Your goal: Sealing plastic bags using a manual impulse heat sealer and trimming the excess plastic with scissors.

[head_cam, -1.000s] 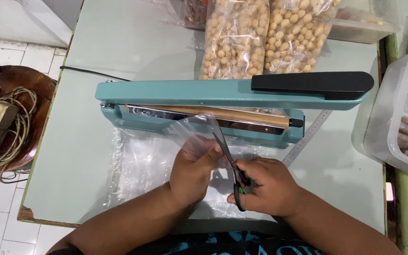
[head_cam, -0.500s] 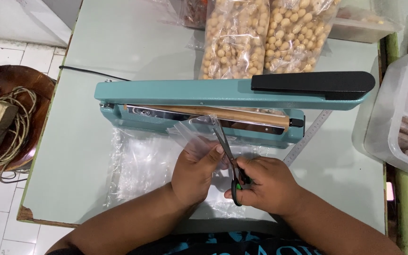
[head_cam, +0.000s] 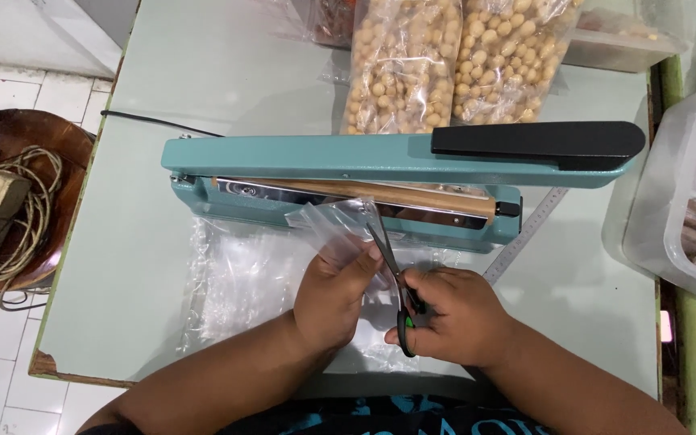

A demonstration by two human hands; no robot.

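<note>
My left hand (head_cam: 333,295) pinches a small clear plastic bag (head_cam: 330,227) and holds it up just in front of the teal heat sealer (head_cam: 348,161). My right hand (head_cam: 454,314) grips black-handled scissors (head_cam: 392,270) whose blades point up and away, lying along the bag's right edge. The sealer's arm, with its black handle (head_cam: 537,138), is raised over the brown sealing strip (head_cam: 348,190). A pile of flat clear plastic bags (head_cam: 239,282) lies on the table under both hands.
Two bags of round beige snacks (head_cam: 453,60) lie behind the sealer. A metal ruler (head_cam: 525,234) rests at the sealer's right end. Clear plastic tubs (head_cam: 690,193) stand at the right. A wooden stool (head_cam: 18,201) with a cord and a block sits left of the table.
The small bag has been turned and lifted slightly toward the sealer, and the scissor blades have moved further along its edge. Both hands stay in nearly the same place.
</note>
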